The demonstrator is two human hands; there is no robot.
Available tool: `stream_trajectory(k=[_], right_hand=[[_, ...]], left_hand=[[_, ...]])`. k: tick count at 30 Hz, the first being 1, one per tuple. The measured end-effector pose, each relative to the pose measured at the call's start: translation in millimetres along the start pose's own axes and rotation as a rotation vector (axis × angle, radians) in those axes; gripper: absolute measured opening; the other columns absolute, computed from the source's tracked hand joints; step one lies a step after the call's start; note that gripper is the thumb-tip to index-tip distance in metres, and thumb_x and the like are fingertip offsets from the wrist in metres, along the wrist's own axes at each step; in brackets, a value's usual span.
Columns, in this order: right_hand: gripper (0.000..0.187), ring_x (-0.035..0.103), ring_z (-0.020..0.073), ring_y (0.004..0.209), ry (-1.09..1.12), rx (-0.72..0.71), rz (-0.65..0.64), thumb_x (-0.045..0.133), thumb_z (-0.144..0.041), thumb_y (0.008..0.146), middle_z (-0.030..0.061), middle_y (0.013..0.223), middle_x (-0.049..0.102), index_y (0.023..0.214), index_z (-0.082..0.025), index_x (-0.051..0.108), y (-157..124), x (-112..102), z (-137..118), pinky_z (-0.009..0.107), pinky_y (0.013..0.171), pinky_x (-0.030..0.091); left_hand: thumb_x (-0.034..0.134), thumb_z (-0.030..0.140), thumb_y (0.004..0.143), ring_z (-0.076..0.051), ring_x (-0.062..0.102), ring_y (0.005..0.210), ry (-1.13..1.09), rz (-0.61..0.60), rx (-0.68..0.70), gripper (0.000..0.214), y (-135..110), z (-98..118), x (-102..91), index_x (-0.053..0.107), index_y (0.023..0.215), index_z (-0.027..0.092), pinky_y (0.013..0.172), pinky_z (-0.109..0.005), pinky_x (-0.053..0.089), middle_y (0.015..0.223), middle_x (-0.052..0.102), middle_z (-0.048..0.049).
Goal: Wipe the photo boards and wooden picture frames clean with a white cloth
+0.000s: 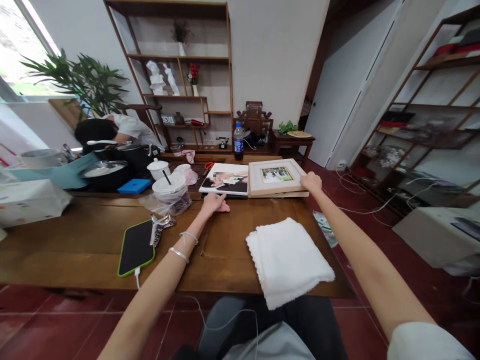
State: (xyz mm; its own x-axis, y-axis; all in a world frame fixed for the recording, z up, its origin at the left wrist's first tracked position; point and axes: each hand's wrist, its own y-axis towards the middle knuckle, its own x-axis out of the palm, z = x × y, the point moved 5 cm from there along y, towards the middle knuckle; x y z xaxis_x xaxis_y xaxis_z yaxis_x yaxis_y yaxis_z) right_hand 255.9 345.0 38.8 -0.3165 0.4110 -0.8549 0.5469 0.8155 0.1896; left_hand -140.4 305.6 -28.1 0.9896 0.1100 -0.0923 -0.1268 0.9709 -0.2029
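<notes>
My left hand (pixel 216 203) rests at the front edge of a flat photo panel (pixel 225 178), its fingers stretched out and apart. The panel lies picture side up, with a dark item just under its front edge. My right hand (pixel 312 183) has its fingers closed on the right edge of a pale wooden picture frame (pixel 258 186). A small outdoor photo (pixel 277 174) sits inside a wide white mat in the frame. Another light wooden piece shows beneath the frame. Closer to me, a folded white towel (pixel 288 260) lies partly over the table edge.
On the wooden table (pixel 90 240) are a green-edged phone (pixel 137 245), a clear hair clip (pixel 161 228), a lidded cup (pixel 168 187), a blue box (pixel 134 186) and black pots (pixel 105 172). A bottle (pixel 238 142) stands behind the panel. A person (pixel 131 130) leans down at far left.
</notes>
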Motion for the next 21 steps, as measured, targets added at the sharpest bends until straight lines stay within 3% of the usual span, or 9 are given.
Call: stream_trajectory(k=[5,8,11,16,21], right_hand=[[0.036,0.058,0.0303,0.103,0.087,0.011,0.004,0.058,-0.029,0.074,0.0217,0.109,0.062,0.103,-0.008,0.063,8.1,-2.0,4.6,0.040,0.086,0.046],[0.031,0.059,0.0265,0.098,0.150,0.000,-0.004,0.060,-0.030,0.071,0.0153,0.103,0.065,0.096,-0.012,0.066,10.3,-0.1,9.7,0.035,0.084,0.046],[0.031,0.060,0.0230,0.095,0.210,-0.014,0.002,0.058,-0.031,0.072,0.0119,0.102,0.066,0.097,-0.014,0.065,10.0,3.7,13.9,0.031,0.081,0.046],[0.041,0.058,0.0208,0.098,0.286,-0.050,0.058,0.053,-0.032,0.074,0.0098,0.109,0.063,0.111,-0.016,0.059,6.0,2.5,13.2,0.029,0.086,0.043],[0.044,0.058,0.0202,0.095,0.476,-0.171,0.152,0.051,-0.031,0.074,0.0095,0.110,0.063,0.115,-0.015,0.055,-13.8,-21.1,4.9,0.030,0.085,0.044]], left_hand=[[0.065,0.031,0.076,-0.018,0.065,0.057,0.329,-0.057,0.199,0.028,4.4,42.9,46.8,0.058,0.054,0.016,0.066,-0.025,0.049,0.050,0.064,-0.0067],[0.072,0.030,0.067,-0.026,0.067,0.072,0.497,-0.059,0.241,0.031,19.4,67.1,78.5,0.053,0.045,0.016,0.076,-0.029,0.047,0.045,0.060,-0.0092],[0.076,0.022,0.057,-0.033,0.065,0.088,0.613,-0.022,0.263,0.027,33.7,80.3,100.0,0.051,0.047,0.017,0.081,-0.034,0.045,0.054,0.063,-0.0124],[0.070,0.015,0.060,-0.037,0.054,0.111,0.682,0.055,0.369,0.019,35.2,84.8,108.8,0.052,0.054,0.015,0.090,-0.037,0.041,0.081,0.066,-0.0179],[0.066,0.020,0.068,-0.037,0.051,0.113,0.697,0.086,0.476,0.014,14.5,97.7,89.4,0.056,0.061,0.014,0.094,-0.037,0.039,0.088,0.064,-0.0197]])
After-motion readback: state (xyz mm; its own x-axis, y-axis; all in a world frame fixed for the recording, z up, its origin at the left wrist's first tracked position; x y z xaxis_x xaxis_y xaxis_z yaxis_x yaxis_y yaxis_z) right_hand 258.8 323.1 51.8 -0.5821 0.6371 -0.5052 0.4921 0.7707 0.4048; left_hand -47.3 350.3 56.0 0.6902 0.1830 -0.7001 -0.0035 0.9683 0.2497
